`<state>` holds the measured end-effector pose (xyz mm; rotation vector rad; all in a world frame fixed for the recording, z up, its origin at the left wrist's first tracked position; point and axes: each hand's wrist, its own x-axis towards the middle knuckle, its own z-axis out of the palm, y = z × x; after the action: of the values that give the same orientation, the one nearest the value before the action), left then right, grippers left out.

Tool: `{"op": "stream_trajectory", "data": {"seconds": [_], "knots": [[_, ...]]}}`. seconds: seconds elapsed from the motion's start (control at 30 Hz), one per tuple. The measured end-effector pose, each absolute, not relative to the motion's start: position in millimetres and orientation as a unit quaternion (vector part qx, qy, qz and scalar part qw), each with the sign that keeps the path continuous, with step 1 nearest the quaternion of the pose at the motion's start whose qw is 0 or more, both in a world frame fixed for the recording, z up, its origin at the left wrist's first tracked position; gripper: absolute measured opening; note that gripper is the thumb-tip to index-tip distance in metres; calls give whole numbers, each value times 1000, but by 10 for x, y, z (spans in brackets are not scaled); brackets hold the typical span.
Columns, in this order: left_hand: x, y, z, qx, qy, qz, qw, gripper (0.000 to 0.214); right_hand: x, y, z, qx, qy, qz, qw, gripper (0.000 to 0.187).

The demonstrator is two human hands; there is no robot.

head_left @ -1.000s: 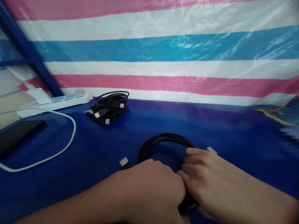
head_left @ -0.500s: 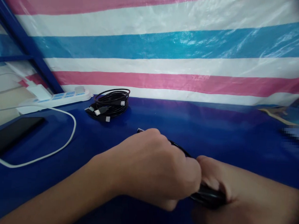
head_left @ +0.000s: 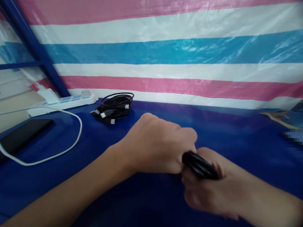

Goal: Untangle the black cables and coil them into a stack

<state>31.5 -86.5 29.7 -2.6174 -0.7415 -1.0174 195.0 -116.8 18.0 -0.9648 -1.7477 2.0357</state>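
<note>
A bundle of black cable (head_left: 199, 165) is wound into a tight coil, and my right hand (head_left: 213, 189) is closed round it, the palm side partly turned to me. Beside it my left hand (head_left: 157, 144) is closed in a fist, knuckles up, its fingers curled at the coil's left end. What lies inside the left fingers is hidden, though the cable runs up against them. Both hands are held over the blue table (head_left: 127, 206) and touch or nearly touch each other.
A second coil of black cables (head_left: 116, 107) with several metal plugs lies at the back. A white power strip (head_left: 64, 103) holding a charger (head_left: 49, 95), a white cord (head_left: 76, 140) and a black phone-like slab (head_left: 22, 136) are at left. Striped sheeting (head_left: 169, 54) hangs behind.
Both hands have moved up slightly, and the right hand has turned so more of the coil shows. The plug end that stuck out beyond my left hand is out of sight now.
</note>
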Motion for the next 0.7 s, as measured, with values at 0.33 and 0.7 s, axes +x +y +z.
{"op": "stream_trajectory", "data": {"seconds": [0.33, 0.7], "knots": [[224, -717, 323, -744, -460, -386, -294, 31, 2136, -903, 224, -326, -604, 638, 348, 6], [280, -660, 67, -440, -402, -442, -671, 38, 1884, -1104, 1, -251, -512, 690, 447, 28]]}}
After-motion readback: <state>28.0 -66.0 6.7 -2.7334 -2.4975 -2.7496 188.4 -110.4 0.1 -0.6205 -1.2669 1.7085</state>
